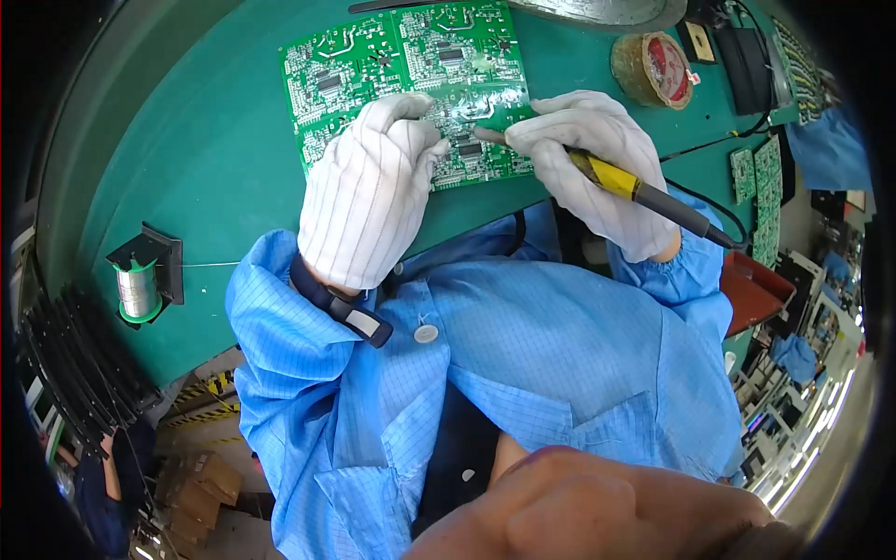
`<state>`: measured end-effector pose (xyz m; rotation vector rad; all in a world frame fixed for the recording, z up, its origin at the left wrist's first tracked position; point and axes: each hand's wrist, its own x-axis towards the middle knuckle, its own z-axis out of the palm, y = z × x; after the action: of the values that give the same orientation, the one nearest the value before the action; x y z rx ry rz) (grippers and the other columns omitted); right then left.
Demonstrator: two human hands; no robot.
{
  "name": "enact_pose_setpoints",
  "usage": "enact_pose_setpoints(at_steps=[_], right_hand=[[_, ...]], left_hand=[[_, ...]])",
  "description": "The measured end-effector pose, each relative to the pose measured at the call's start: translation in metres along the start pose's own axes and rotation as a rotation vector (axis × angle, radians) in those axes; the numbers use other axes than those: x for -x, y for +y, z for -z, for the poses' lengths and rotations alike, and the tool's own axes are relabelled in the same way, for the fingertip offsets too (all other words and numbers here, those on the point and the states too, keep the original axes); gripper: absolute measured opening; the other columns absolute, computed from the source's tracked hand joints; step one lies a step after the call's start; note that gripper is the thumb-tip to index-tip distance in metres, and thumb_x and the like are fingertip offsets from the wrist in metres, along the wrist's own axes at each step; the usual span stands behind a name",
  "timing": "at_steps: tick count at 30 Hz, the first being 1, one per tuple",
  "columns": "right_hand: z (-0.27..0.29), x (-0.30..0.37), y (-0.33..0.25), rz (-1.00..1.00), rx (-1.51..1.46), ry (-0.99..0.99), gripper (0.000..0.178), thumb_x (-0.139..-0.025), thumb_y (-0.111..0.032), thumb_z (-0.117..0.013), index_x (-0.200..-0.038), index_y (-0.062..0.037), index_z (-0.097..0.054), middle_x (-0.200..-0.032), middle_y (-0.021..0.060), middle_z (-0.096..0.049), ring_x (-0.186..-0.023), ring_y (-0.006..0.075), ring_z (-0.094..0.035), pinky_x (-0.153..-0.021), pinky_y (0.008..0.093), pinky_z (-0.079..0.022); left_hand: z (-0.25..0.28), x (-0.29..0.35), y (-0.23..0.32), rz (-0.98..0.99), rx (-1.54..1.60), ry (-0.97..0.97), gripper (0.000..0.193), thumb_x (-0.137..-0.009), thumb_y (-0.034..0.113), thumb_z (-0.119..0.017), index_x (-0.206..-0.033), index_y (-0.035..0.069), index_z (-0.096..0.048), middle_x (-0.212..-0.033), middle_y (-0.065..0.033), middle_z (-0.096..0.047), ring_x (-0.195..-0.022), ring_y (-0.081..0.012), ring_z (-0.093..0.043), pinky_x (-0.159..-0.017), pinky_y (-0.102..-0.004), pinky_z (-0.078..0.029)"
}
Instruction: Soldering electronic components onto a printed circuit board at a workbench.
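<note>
A green panel of printed circuit boards [359, 47] lies on the green mat. My left hand [364, 191], in a white striped glove, rests over its near left part. Its thumb and fingertips come together just above the board; whatever they pinch is too small to make out. In my gloved right hand [597, 154] is a soldering iron [611, 177] with a yellow and black handle. Its tip points left, close over the board near a dark chip, and I cannot tell if it touches. A dark strap [345, 313] circles my left wrist.
At left, a solder wire spool [138, 291] sits on a black stand, its wire running toward my left sleeve. A tape roll [651, 70] stands at the far right. The iron's black cable [719, 213] loops right. Smaller circuit boards [767, 187] lie at the right edge.
</note>
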<state>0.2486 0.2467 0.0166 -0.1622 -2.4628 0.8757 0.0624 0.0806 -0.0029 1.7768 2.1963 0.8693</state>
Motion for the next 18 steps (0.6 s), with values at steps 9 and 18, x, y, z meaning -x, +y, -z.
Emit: enact_pose_setpoints(at_steps=[9, 18], right_hand=[[-0.0053, -0.0041, -0.0013, -0.008, 0.043, -0.028, 0.016, -0.085, -0.011, -0.079, -0.099, -0.0097, -0.072, -0.095, 0.0036, -0.076, -0.086, 0.0243, -0.072, -0.083, 0.0366, -0.054], [-0.0033, -0.0079, -0.0010, 0.000, 0.055, -0.083, 0.013, -0.085, -0.012, -0.080, -0.096, -0.0100, -0.072, -0.094, 0.0037, -0.076, -0.085, 0.0253, -0.072, -0.083, 0.0375, -0.054]], left_hand=[[-0.0019, -0.0026, -0.0007, -0.004, 0.003, -0.011, 0.013, -0.086, 0.006, -0.071, -0.099, 0.007, -0.069, -0.121, -0.0091, -0.069, -0.106, -0.0310, -0.068, -0.090, -0.0423, -0.055], [-0.0026, -0.0029, -0.0018, -0.015, -0.012, -0.006, 0.012, -0.087, 0.007, -0.071, -0.098, 0.008, -0.068, -0.120, -0.0086, -0.069, -0.106, -0.0304, -0.068, -0.090, -0.0424, -0.055]])
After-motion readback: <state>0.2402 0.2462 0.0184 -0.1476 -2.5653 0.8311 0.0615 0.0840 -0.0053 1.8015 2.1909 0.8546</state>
